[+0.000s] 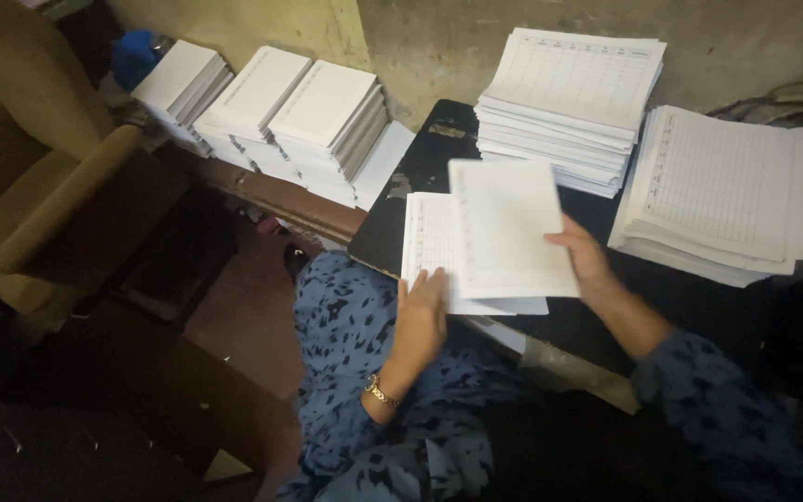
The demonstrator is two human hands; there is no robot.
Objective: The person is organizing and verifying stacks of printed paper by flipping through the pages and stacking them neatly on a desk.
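Leftmost, well away from either hand, three stacks of blank white pads [271, 112] sit in a row on a low ledge beside a tan armchair [48, 186]. Nearer in, the left hand [420, 311] lies flat, fingers together and stretched out, pressing the lower edge of a ruled sheet [429, 237] that rests on the dark board [439, 139] across the lap. Partly over that sheet is a second printed sheet [508, 228], long axis running away from the body (tilted a little to the left), and the right hand [585, 260] pinches its right edge, thumb on top, the other fingers hidden beneath. So the lifted sheet lies to the left of the right hand's fingers and up and right of the left hand's. Two taller stacks of ruled forms [573, 102] [722, 191] sit beyond, nearer the right hand.
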